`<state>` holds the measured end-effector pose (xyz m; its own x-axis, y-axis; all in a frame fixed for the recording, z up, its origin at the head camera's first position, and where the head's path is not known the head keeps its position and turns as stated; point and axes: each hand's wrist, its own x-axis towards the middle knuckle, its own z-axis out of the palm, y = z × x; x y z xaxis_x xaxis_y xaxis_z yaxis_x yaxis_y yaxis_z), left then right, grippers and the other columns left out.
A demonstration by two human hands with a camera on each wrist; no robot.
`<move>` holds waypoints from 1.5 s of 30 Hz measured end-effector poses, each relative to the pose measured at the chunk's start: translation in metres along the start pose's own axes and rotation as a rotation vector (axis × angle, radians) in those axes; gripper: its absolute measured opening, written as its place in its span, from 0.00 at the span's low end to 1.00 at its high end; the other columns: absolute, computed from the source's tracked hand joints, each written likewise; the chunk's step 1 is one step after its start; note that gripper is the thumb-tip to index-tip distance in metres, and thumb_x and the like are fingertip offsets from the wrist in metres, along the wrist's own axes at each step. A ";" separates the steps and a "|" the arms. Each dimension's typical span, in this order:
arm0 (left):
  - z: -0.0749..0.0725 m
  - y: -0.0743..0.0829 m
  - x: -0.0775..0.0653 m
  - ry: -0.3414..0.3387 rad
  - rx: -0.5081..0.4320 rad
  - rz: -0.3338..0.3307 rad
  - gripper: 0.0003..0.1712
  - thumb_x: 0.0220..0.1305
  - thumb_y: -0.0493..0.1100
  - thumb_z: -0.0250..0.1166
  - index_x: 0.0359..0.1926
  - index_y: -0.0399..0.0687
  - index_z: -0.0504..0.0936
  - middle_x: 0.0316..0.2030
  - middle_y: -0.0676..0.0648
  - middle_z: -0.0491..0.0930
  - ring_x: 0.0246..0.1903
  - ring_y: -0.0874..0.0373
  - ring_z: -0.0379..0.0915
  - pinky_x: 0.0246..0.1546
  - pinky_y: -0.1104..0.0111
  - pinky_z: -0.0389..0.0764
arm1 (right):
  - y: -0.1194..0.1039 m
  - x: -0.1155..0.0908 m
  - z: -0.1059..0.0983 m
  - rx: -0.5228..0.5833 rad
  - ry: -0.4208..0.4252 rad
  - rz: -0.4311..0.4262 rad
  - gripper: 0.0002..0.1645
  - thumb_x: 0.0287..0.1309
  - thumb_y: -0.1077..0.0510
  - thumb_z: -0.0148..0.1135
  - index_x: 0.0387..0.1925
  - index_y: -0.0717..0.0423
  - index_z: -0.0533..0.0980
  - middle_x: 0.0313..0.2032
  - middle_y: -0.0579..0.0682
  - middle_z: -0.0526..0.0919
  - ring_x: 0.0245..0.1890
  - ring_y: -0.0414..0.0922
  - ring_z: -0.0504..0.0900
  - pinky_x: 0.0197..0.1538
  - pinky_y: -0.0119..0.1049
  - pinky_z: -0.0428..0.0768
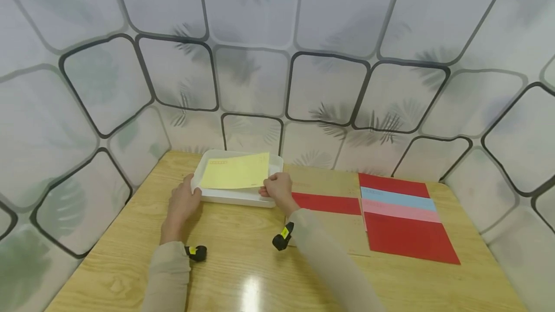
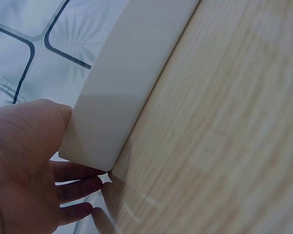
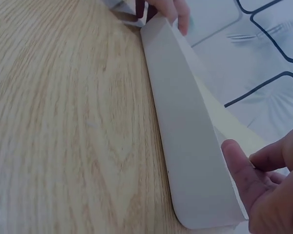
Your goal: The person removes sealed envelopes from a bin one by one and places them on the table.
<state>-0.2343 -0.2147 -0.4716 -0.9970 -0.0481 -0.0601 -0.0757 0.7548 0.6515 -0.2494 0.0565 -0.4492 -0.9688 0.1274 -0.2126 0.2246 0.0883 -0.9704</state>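
Observation:
A yellow envelope (image 1: 236, 172) with a row of small printed boxes lies over a shallow white tray (image 1: 236, 197) near the back of the table. My right hand (image 1: 279, 189) pinches the envelope's near right corner between thumb and fingers, just above the tray's rim. At the tray's near left corner, my left hand (image 1: 183, 201) holds the wall, and the left wrist view shows the thumb (image 2: 58, 114) on one side and fingers beneath. Seen from the right wrist, the tray's front wall (image 3: 185, 131) stands on the wood, with the envelope's pale edge behind it. The tray's inside is mostly hidden.
Right of the tray lie brown kraft envelopes (image 1: 325, 230) with a red envelope (image 1: 323, 202) across them. Farther right, red (image 1: 409, 237), blue (image 1: 399, 198) and pink (image 1: 420, 214) envelopes overlap. A patterned curtain (image 1: 256, 81) surrounds the wooden table (image 1: 234, 259).

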 end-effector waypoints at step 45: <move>0.001 -0.003 0.000 0.009 0.018 0.042 0.35 0.73 0.44 0.41 0.75 0.31 0.47 0.69 0.22 0.56 0.65 0.23 0.53 0.63 0.33 0.57 | 0.040 -0.090 -0.189 0.090 0.005 0.037 0.25 0.73 0.65 0.47 0.64 0.78 0.63 0.38 0.62 0.85 0.30 0.41 0.87 0.38 0.31 0.85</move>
<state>-0.2340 -0.2163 -0.4739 -0.9994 -0.0218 -0.0263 -0.0336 0.7680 0.6396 -0.1334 0.2349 -0.4470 -0.9594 0.1340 -0.2480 0.2495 -0.0060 -0.9684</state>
